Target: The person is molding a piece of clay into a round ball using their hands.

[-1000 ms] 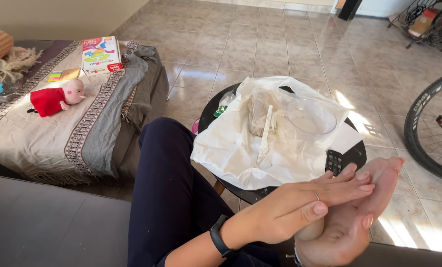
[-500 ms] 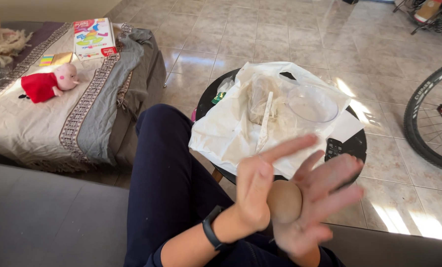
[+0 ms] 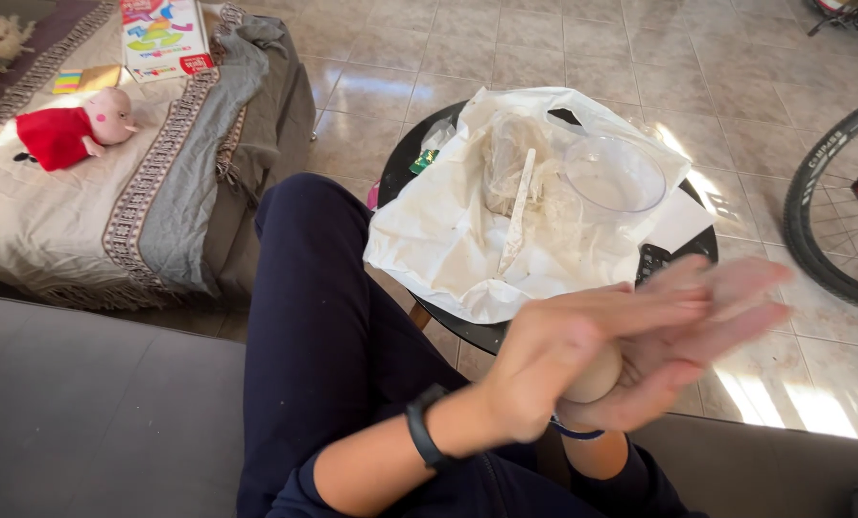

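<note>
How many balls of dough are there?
1: a ball of dough pressed between the left hand and right hand. More may hide in the white bag.

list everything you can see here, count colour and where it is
pale round dough ball: one, beige, pressed between the two palms
round black side table: one, black, ahead of the knee
crumpled white plastic sheet: one, white, over the table
clear plastic bowl: one, transparent, on the sheet, far right
pale flat stick: one, off-white, on the sheet
red and pink plush toy: one, on the blanket, left
colourful flat box: one, top left
bicycle wheel: one, black, right edge
black wristband: one, left wrist
left hand: one, on top of the ball
right hand: one, under the ball
</note>
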